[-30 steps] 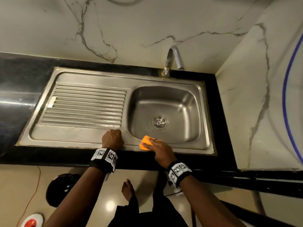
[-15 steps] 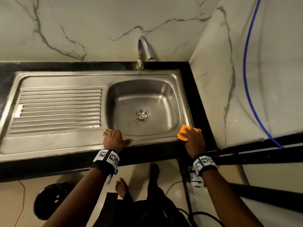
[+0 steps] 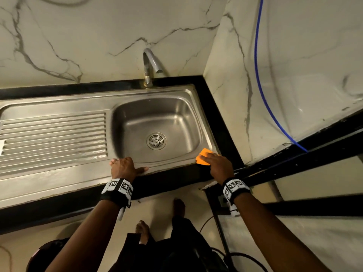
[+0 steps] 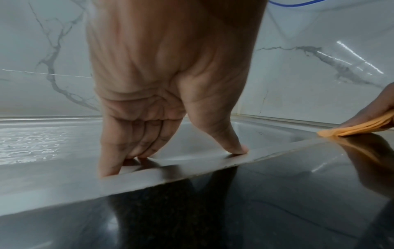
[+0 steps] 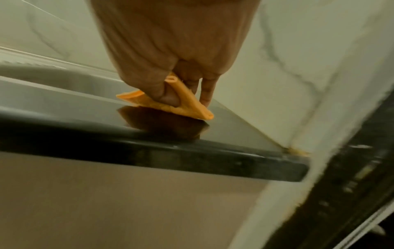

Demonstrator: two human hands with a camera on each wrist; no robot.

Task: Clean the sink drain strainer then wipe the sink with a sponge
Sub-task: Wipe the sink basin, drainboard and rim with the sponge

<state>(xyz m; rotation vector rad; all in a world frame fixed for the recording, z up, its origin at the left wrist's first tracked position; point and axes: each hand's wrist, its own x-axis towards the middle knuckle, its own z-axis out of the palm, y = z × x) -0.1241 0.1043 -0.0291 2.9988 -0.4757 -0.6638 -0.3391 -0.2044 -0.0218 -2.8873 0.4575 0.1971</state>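
The steel sink basin (image 3: pixel 176 114) has its round drain strainer (image 3: pixel 156 141) seated in the bottom. My right hand (image 3: pixel 218 165) pinches a folded orange sponge (image 3: pixel 203 157) and presses it on the sink's front right corner, at the black counter's edge. In the right wrist view my thumb pushes into the sponge (image 5: pixel 185 104), with the fingers behind it. My left hand (image 3: pixel 125 167) leans on the front rim left of the basin. Its fingers (image 4: pixel 136 151) are curled under and the thumb is stretched out along the rim. It holds nothing.
A curved faucet (image 3: pixel 150 65) stands behind the basin, and a ribbed drainboard (image 3: pixel 53 138) lies to its left. A marble side wall (image 3: pixel 235 75) closes in on the right, with a blue hose (image 3: pixel 259 75) running down it. Bare feet (image 3: pixel 178 207) stand on the floor below.
My right hand slid the sponge along the front rim from the basin's near edge to the right front corner. My left hand stayed on the rim and put its thumb out.
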